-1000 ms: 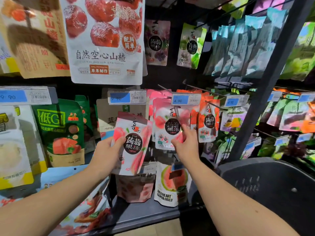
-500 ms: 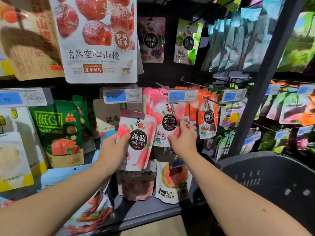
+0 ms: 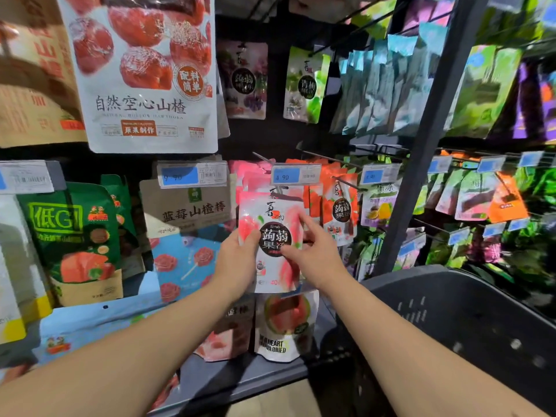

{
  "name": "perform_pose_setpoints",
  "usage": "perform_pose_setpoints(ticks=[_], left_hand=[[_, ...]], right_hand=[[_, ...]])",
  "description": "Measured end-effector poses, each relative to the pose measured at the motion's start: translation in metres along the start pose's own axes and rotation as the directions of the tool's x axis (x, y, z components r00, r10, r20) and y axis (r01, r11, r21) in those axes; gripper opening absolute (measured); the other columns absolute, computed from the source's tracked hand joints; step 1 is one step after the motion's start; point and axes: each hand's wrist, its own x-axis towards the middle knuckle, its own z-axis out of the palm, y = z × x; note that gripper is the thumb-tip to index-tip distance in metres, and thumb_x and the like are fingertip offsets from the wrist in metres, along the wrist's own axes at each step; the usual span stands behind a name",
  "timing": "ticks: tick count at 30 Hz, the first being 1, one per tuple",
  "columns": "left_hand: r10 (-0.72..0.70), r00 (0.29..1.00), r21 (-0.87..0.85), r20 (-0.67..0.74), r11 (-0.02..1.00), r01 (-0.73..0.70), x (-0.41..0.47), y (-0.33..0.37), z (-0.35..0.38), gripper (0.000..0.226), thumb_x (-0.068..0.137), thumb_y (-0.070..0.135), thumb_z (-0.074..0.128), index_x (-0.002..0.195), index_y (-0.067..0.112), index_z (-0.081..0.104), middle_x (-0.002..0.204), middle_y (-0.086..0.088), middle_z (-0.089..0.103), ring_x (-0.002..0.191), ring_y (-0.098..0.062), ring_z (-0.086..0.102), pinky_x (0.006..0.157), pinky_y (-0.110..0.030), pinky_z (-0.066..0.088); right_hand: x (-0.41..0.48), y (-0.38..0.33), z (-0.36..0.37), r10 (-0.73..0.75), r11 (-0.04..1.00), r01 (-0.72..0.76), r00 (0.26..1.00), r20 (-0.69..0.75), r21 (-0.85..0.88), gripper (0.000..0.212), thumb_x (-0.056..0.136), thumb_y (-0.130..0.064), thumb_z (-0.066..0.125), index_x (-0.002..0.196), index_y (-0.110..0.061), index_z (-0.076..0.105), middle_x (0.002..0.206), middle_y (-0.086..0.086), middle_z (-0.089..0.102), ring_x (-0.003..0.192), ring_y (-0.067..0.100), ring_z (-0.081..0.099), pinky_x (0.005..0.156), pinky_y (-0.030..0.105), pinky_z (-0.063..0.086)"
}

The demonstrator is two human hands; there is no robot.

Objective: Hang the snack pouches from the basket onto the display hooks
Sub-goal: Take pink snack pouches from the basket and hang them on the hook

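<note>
Pink-and-white, with a peach print and a round black label, the konjac jelly pouch (image 3: 272, 233) is held upright in front of the middle row of hooks, its top edge just under the blue 4.90 price tag (image 3: 296, 174). The left hand (image 3: 237, 260) grasps the pouch's left edge, thumb on the front. The right hand (image 3: 313, 257) pinches the right edge, thumb lying across the lower part of the black label and forefinger reaching up along the side. Whether the pouch's top is on a hook cannot be told.

Just behind it hangs a stack of matching pink pouches (image 3: 249, 176). To their right hang orange-red konjac pouches (image 3: 341, 212), then a passion-fruit pouch (image 3: 379, 206). Below the held pouch hangs a white pouch of red heart guava (image 3: 285, 326).

To the left are a kraft-paper bag of blueberry hawthorn sticks (image 3: 189, 209), a blue pouch printed with rose lollipops (image 3: 186, 260) beneath it, and a green low-GI bag (image 3: 72, 242) further out. Above hangs a large white hawthorn bag (image 3: 144, 85).

A dark upright post (image 3: 421, 145) divides this bay from more hanging pouches on the right. The dark grey basket (image 3: 469, 314) sits at lower right, near the right forearm; its inside is too dark to make out.
</note>
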Motion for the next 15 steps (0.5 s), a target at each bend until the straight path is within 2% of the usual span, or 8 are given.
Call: perform_pose_setpoints(ticks=[2,3,5,6,8,10,12,15], left_hand=[[0.015,0.999,0.090,0.039,0.996,-0.018,0.002,0.002,0.006,0.030,0.096,0.043,0.054,0.109,0.017,0.061,0.096,-0.004,0.069,0.089,-0.024,0.066,0.074,-0.034,0.051],[0.029,0.997,0.147,0.065,0.988,-0.038,0.002,0.003,0.008,0.037,0.089,0.050,0.053,0.112,0.021,0.055,0.097,-0.006,0.067,0.089,-0.027,0.067,0.078,-0.041,0.054],[0.066,0.993,0.246,0.093,0.965,-0.087,0.004,0.001,0.012,0.039,0.085,0.048,0.056,0.113,0.023,0.046,0.098,-0.007,0.064,0.089,-0.030,0.066,0.080,-0.050,0.056],[0.101,0.991,0.280,0.091,0.952,-0.123,0.004,0.000,0.013,0.036,0.087,0.040,0.060,0.113,0.021,0.044,0.099,-0.006,0.062,0.090,-0.030,0.064,0.082,-0.050,0.054],[0.152,0.985,0.305,0.082,0.937,-0.170,0.006,-0.003,0.015,0.037,0.089,0.031,0.061,0.119,0.019,0.041,0.105,-0.004,0.061,0.094,-0.028,0.062,0.086,-0.050,0.053],[0.164,0.983,0.278,0.088,0.943,-0.182,0.010,-0.005,0.014,0.060,0.086,0.033,0.060,0.139,0.025,0.033,0.126,-0.004,0.060,0.109,-0.028,0.063,0.095,-0.050,0.053],[0.192,0.975,0.273,0.110,0.938,-0.215,0.011,-0.007,0.013,0.082,0.088,0.023,0.060,0.156,0.030,0.015,0.156,-0.001,0.040,0.137,-0.023,0.047,0.111,-0.040,0.042],[0.288,0.944,0.281,0.161,0.903,-0.324,0.013,-0.010,0.011,0.096,0.090,0.010,0.060,0.160,0.035,0.001,0.167,0.010,0.014,0.147,-0.004,0.023,0.112,-0.025,0.029]], right_hand=[[0.001,0.000,-0.006,-0.038,0.999,0.037,0.998,-0.046,-0.015,0.088,0.085,-0.010,0.078,0.158,-0.031,0.034,0.151,-0.006,0.046,0.129,0.016,0.050,0.105,0.024,0.045],[0.001,0.001,-0.010,-0.059,0.998,0.057,0.996,-0.063,-0.032,0.086,0.087,-0.008,0.076,0.159,-0.030,0.033,0.154,-0.010,0.043,0.135,0.011,0.046,0.103,0.015,0.040],[0.004,0.002,-0.014,-0.088,0.996,0.086,0.992,-0.091,-0.031,0.085,0.089,-0.007,0.074,0.159,-0.031,0.031,0.158,-0.017,0.037,0.143,0.002,0.035,0.095,-0.002,0.034],[0.005,0.003,-0.015,-0.092,0.996,0.090,0.990,-0.102,-0.028,0.085,0.089,-0.006,0.073,0.159,-0.032,0.031,0.157,-0.019,0.037,0.143,0.000,0.034,0.092,-0.004,0.035],[0.009,0.004,-0.016,-0.091,0.995,0.087,0.989,-0.118,-0.040,0.085,0.088,-0.007,0.074,0.159,-0.033,0.033,0.152,-0.021,0.040,0.141,0.001,0.037,0.099,0.007,0.039],[0.013,0.006,-0.016,-0.086,0.995,0.077,0.988,-0.128,-0.070,0.084,0.088,-0.010,0.075,0.158,-0.032,0.034,0.144,-0.020,0.044,0.134,0.000,0.041,0.103,0.015,0.038],[0.017,0.008,-0.016,-0.082,0.993,0.070,0.988,-0.133,-0.094,0.083,0.088,-0.012,0.076,0.157,-0.034,0.035,0.135,-0.018,0.046,0.127,-0.001,0.042,0.103,0.016,0.037],[0.022,0.011,-0.014,-0.061,0.994,0.047,0.989,-0.138,-0.097,0.080,0.090,-0.013,0.075,0.156,-0.036,0.037,0.133,-0.014,0.048,0.125,0.000,0.042,0.100,0.016,0.033]])
